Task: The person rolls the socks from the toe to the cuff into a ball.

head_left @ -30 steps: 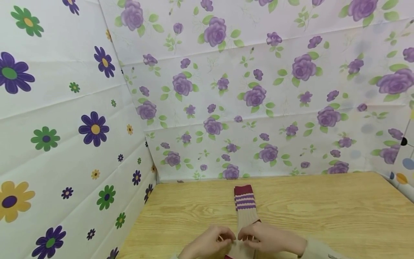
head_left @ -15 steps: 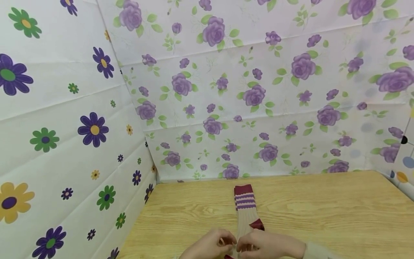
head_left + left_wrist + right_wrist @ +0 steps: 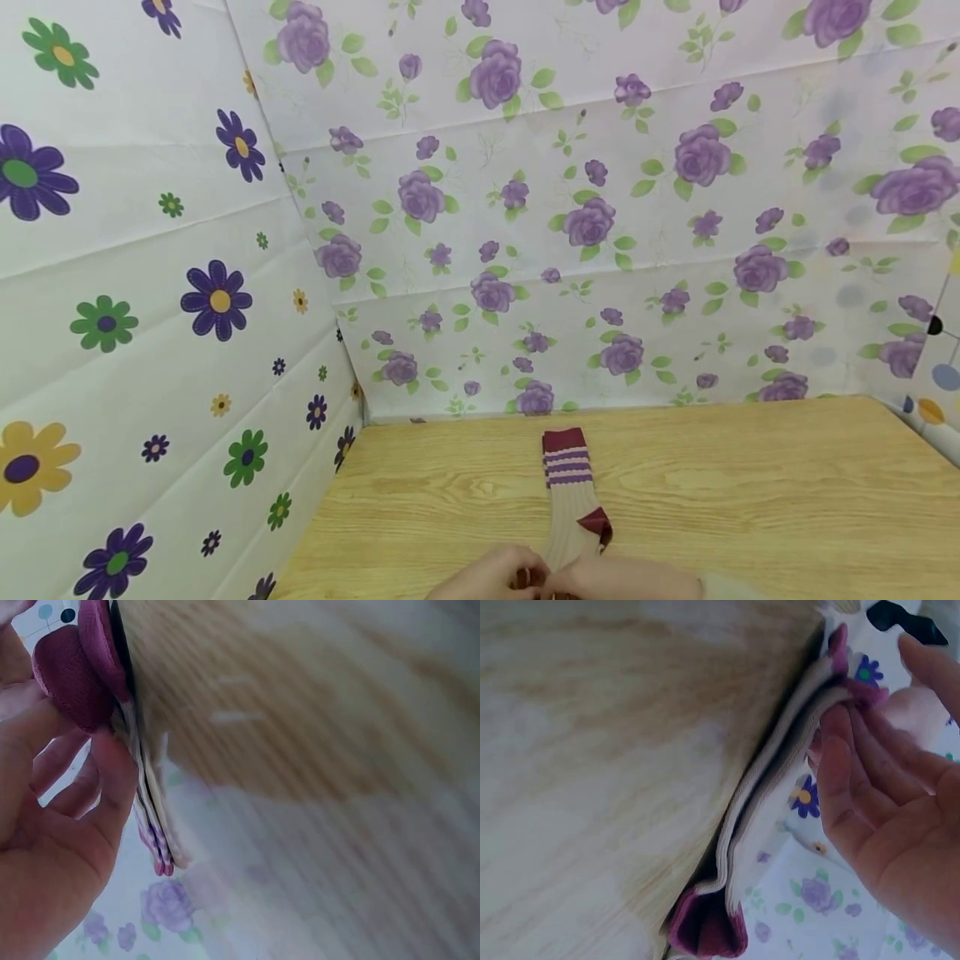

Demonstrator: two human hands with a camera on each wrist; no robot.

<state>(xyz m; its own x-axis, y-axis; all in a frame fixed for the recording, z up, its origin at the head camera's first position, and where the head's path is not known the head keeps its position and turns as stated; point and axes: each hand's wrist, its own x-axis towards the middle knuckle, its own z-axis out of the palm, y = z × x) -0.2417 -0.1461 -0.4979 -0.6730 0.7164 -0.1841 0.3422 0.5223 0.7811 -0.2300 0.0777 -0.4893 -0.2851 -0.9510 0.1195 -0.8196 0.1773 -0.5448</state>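
A pair of cream ribbed socks (image 3: 572,500) lies stacked on the table, with burgundy cuffs, heels and toes and purple stripes. The cuffs point away from me and the toe ends are near my hands. My left hand (image 3: 491,577) pinches the burgundy toe (image 3: 71,679) of the upper sock, which stands bent up in the left wrist view. Close beside it, my right hand (image 3: 615,579) holds the upper sock's edge near the toe, fingers bent. In the right wrist view the two sock layers (image 3: 769,772) lie slightly apart. The head view cuts off the toe ends.
The wood-grain table (image 3: 750,483) reaches back to a sheet with purple roses (image 3: 495,292). A second sheet with daisies (image 3: 217,300) hangs along the left side. At the right edge hangs a dotted sheet (image 3: 947,375).
Both hands have moved down toward me along the socks, to the toe end. The burgundy heel, at first mostly hidden by the right hand, now shows.
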